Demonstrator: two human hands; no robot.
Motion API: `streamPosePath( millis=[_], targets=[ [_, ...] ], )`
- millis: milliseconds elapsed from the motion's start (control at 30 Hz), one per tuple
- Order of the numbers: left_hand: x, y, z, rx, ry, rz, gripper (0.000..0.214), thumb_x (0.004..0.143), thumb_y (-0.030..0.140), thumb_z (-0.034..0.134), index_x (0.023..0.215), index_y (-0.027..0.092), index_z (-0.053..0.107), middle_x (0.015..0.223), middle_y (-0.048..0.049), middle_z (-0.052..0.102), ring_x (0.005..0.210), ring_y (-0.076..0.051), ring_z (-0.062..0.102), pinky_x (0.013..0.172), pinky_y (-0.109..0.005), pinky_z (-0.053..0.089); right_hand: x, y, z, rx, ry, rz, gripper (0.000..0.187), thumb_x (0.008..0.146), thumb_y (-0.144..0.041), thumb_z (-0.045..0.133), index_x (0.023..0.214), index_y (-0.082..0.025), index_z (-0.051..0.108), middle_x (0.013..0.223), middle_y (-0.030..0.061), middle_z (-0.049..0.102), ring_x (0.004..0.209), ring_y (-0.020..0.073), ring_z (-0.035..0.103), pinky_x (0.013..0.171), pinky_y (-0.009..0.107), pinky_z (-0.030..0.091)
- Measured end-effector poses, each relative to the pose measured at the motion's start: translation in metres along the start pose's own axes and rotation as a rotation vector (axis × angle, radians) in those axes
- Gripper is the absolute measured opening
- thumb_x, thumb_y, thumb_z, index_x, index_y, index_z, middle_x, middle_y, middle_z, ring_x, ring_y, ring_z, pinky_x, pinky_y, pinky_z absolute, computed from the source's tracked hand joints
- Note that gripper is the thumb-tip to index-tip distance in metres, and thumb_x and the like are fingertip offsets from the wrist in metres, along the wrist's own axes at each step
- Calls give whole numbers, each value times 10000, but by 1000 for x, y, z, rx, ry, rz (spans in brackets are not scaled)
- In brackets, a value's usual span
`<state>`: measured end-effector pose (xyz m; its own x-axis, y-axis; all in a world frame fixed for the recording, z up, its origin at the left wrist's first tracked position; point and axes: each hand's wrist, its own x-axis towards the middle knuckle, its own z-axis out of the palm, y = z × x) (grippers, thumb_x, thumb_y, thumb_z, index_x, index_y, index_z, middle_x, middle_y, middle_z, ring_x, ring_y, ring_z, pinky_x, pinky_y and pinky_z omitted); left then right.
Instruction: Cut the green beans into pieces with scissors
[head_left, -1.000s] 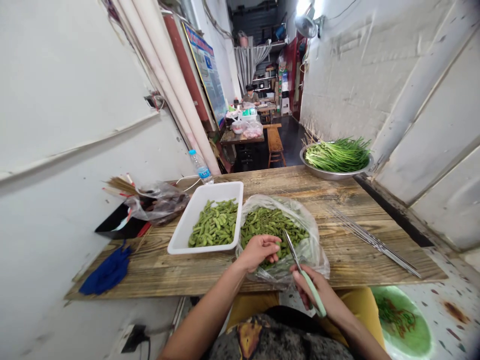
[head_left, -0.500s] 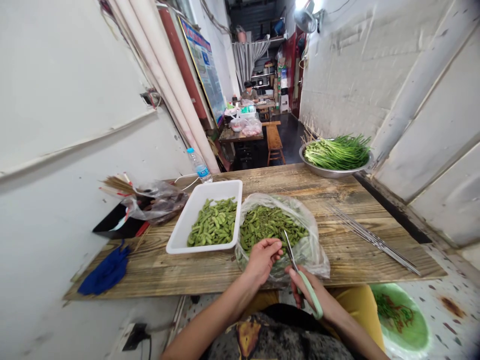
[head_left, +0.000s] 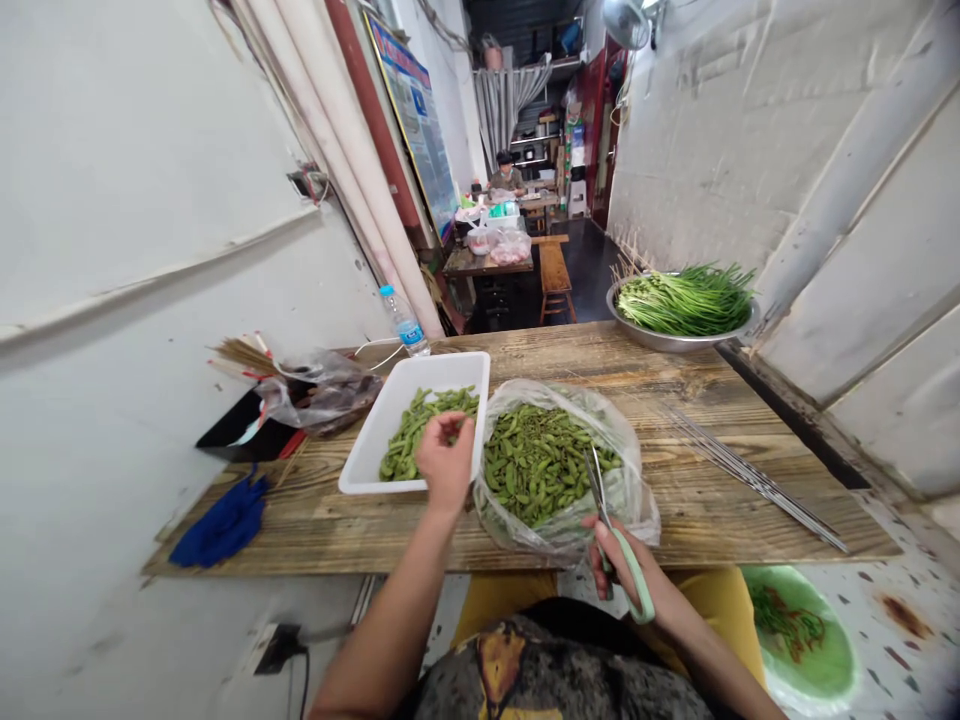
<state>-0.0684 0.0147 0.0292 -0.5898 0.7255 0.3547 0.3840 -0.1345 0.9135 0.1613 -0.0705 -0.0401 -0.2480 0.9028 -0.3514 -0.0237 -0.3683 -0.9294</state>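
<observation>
My left hand [head_left: 448, 460] is over the right side of a white plastic tray [head_left: 369, 455], its fingers curled together. Whatever they may hold is hidden behind the hand. Green soybean pods [head_left: 409, 435] lie heaped in the tray. Just right of it, a clear plastic bag [head_left: 631, 440] stands open, full of more pods [head_left: 532, 465]. My right hand [head_left: 626, 560] grips a pair of scissors [head_left: 637, 575] with pale green handles. Their blades point up and away over the bag's right part, slightly apart.
A water bottle [head_left: 406, 322] stands behind the tray. At left are a blue cloth [head_left: 221, 522] and a black box [head_left: 244, 420] with sticks. Metal skewers [head_left: 757, 480] and a bowl of green stalks [head_left: 679, 342] are at right. A green-lined bin [head_left: 806, 640] sits below. Another person sits far back.
My left hand has moved left from beside the scissors' tips above the bag to over the tray. My right hand still holds the scissors over the bag. The view has shifted slightly.
</observation>
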Motion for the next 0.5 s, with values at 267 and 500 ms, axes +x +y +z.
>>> streamPosePath(
  millis=[267,500],
  targets=[
    [-39,4,16,628,-795,586,165,835,262,515,811,240,676,886,-40,647,941,-210,503,882,-431,277,-3,-2,0,107,-29,12,383,790,-589,490,871,-215,489,610,-55,455,431,97,446,414,239,409],
    [-82,-9,49,935,-933,530,243,838,150,403,797,134,643,896,-129,573,953,-262,437,816,-442,283,-5,6,3,48,-31,18,409,795,-587,481,950,-209,476,574,-71,438,405,91,430,376,220,396]
  ],
)
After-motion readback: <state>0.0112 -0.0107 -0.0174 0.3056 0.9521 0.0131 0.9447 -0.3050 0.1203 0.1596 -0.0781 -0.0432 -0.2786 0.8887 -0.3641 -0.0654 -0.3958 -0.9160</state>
